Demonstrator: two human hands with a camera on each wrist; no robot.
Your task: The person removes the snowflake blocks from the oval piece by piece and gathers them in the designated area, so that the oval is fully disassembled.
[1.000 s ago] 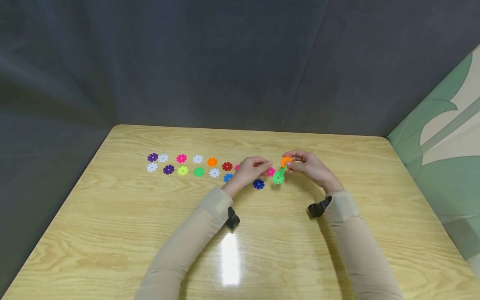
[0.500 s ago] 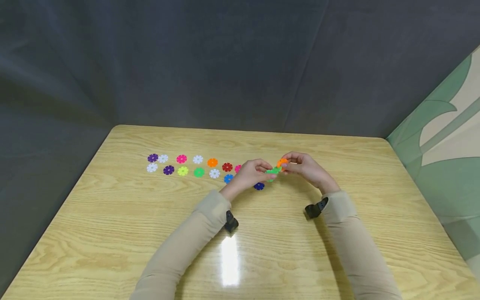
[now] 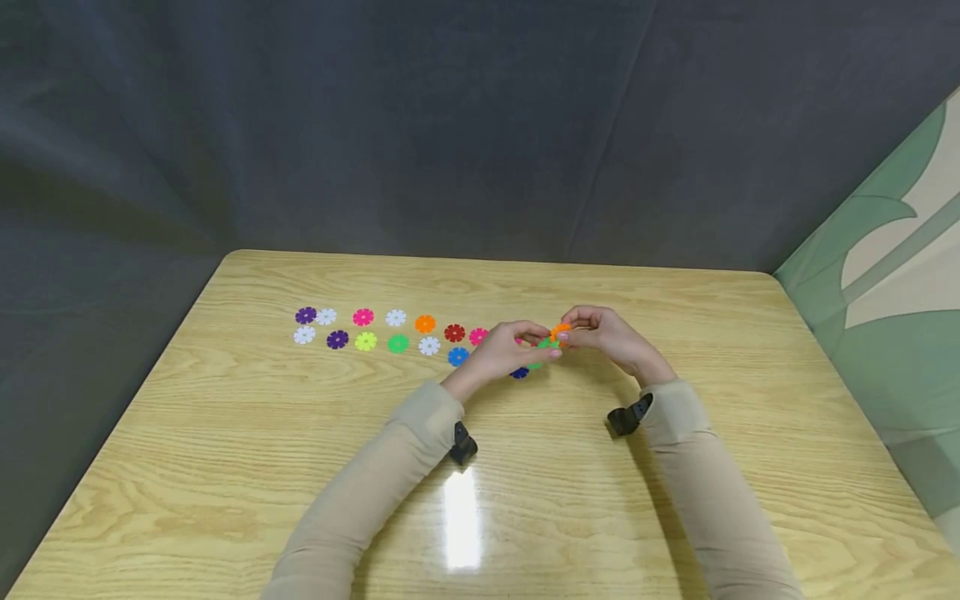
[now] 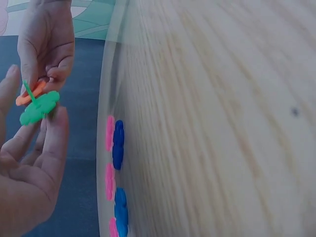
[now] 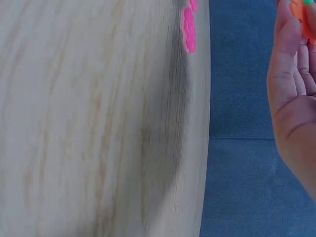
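My left hand point(image 3: 498, 354) pinches light green notched snowflake discs point(image 4: 42, 107) between thumb and fingers. In the left wrist view one green disc shows its flat face and another stands edge-on, slotted into it. My right hand point(image 3: 615, 340) pinches an orange snowflake disc point(image 5: 302, 19) by its rim. The orange disc meets the green ones, and the fingertips of both hands are close together above the table. Part of the green discs is hidden behind the left fingers in the head view.
Two rows of loose discs lie leftward on the wooden table point(image 3: 315, 433), among them a red disc point(image 3: 454, 333), a blue disc point(image 3: 458, 357) and an orange disc point(image 3: 425, 324). A dark blue disc point(image 3: 519, 373) lies just under the left hand. Dark cloth point(image 3: 420, 133) hangs behind.
The left hand, earlier beside the green discs holding nothing visible, has moved right and taken hold of them. The right hand has shifted slightly left and down with the orange disc.
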